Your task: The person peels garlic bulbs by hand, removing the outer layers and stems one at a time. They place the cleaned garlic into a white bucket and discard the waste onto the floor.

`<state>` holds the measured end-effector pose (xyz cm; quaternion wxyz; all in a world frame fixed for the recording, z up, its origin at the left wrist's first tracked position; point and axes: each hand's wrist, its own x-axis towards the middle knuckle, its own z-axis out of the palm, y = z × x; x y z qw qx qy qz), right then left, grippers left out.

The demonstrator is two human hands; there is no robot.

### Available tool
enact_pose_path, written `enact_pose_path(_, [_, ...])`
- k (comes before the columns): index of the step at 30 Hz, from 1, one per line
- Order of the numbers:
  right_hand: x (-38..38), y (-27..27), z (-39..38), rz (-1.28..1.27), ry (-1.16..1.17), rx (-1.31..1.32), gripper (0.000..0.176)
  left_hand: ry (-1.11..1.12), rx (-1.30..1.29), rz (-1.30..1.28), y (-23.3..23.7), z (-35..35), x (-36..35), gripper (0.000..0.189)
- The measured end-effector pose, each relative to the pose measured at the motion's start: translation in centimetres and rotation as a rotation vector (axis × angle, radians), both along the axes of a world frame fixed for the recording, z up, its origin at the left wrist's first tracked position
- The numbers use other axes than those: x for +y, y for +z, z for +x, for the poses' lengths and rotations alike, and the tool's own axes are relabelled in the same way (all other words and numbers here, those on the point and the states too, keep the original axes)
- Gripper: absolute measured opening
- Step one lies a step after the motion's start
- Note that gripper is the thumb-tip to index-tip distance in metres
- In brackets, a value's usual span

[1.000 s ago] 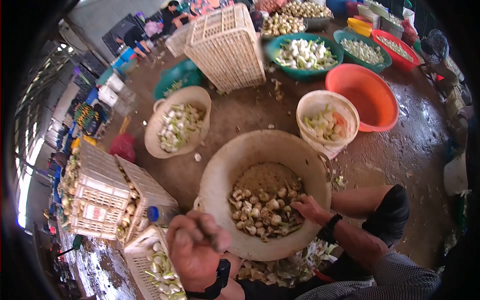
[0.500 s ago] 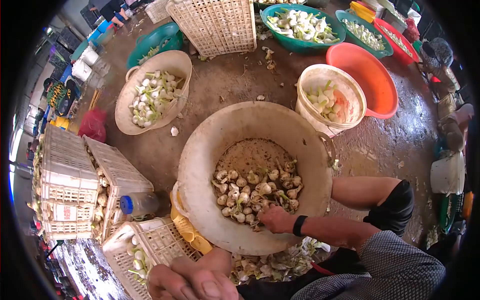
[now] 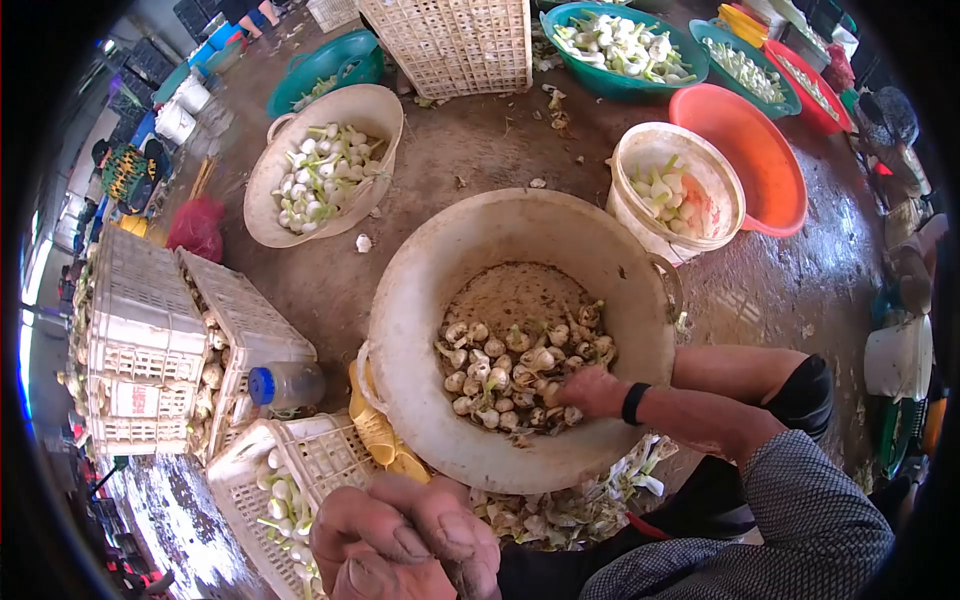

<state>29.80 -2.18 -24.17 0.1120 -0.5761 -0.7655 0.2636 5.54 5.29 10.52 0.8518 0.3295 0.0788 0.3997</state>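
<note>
In the head view, the right hand (image 3: 595,392) reaches into the big tub (image 3: 520,225) on the floor (image 3: 470,130), at the right side of the garlic (image 3: 510,375) heaped on the tub's bottom. Its fingertips are hidden among the bulbs, so whether they are apart or clamped on one cannot be told. The left hand (image 3: 405,540) is at the near side of the tub, its fingers bent inward; whether they meet or grip anything cannot be told. Peelings (image 3: 580,510) lie under the tub's near side. Left of it are a yellow shoe (image 3: 375,425), a jar (image 3: 295,386) and an open crate (image 3: 335,455) with white bulbs. Beyond the tub's right rim, a bucket (image 3: 650,230) holds more bulbs, beside a red basin (image 3: 755,150)
</note>
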Motion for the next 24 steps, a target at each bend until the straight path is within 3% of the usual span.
enact_pose_path(3, [0.7,-0.4,4.3,-0.108,-0.070,-0.180,0.016,-0.001,0.014,0.022,0.1,-0.6,0.1,0.029])
enact_pose_path(5, [1.3,0.4,5.8,-0.307,-0.331,-0.104,0.021,0.002,0.009,0.023,0.2,-0.8,-0.1,0.029])
enact_pose_path(9, [2.4,1.6,5.0,-0.293,-0.324,-0.193,0.022,-0.014,0.007,0.034,0.2,-0.9,-0.4,0.030])
enact_pose_path(14, [1.8,0.3,1.6,-0.223,-0.135,-0.265,0.019,0.020,0.046,0.049,0.3,-0.8,-0.5,0.030])
enact_pose_path(18, [1.3,0.6,0.7,-0.198,-0.162,-0.264,0.020,0.031,0.056,0.070,0.3,-0.9,-0.5,0.030])
enact_pose_path(20, [1.3,1.2,0.5,-0.351,-0.173,-0.157,0.021,0.044,0.049,0.073,0.3,-0.8,-0.6,0.029])
enact_pose_path(23, [0.3,2.1,-1.5,-0.337,-0.047,-0.204,0.012,0.062,0.032,0.074,0.3,-0.8,-0.6,0.029])
enact_pose_path(24, [-0.2,1.4,-1.9,-0.352,-0.015,-0.139,0.018,0.067,0.023,0.067,0.2,-0.8,-0.7,0.029])
